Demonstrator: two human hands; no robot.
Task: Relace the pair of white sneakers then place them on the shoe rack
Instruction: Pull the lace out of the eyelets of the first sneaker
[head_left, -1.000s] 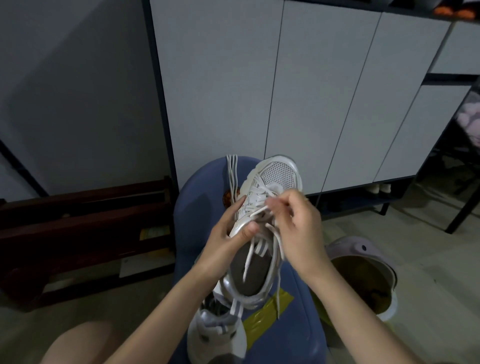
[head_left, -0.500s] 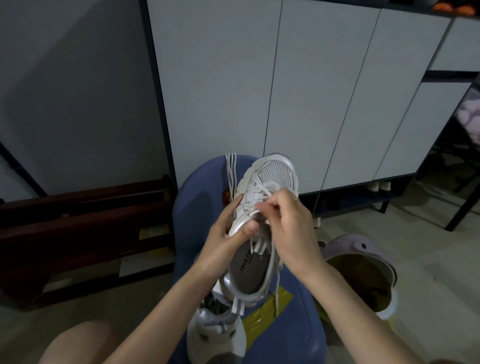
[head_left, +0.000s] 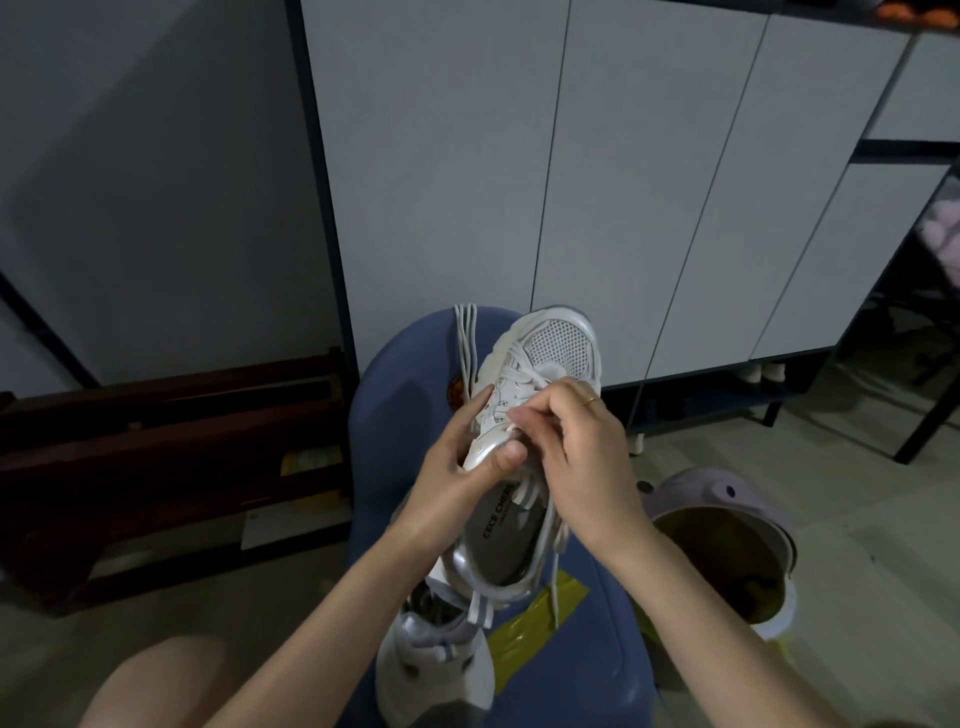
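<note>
A white sneaker (head_left: 556, 345) with a mesh toe is held up over a blue stool (head_left: 400, 384), toe pointing away. My left hand (head_left: 457, 478) grips its left side, thumb pressed on the silvery collar. My right hand (head_left: 576, 457) pinches a white lace (head_left: 511, 428) at the eyelets near the tongue. Loose lace ends (head_left: 556, 592) hang down over the heel. The second white sneaker (head_left: 436, 670) lies on the stool below, near my knee. A spare lace (head_left: 465, 338) lies folded over the stool's far edge.
White cabinet doors (head_left: 649, 182) fill the wall ahead, with a low open shelf (head_left: 727, 395) under them. A dark wooden rack (head_left: 171, 441) stands at the left. A pale bin (head_left: 727, 545) with a lilac rim sits on the floor at the right. Yellow tape (head_left: 535, 623) marks the stool.
My right hand has shifted slightly up and left along the eyelets, drawing the lace. The sneaker has tilted a little, showing more of its insole. My left hand keeps its grip.
</note>
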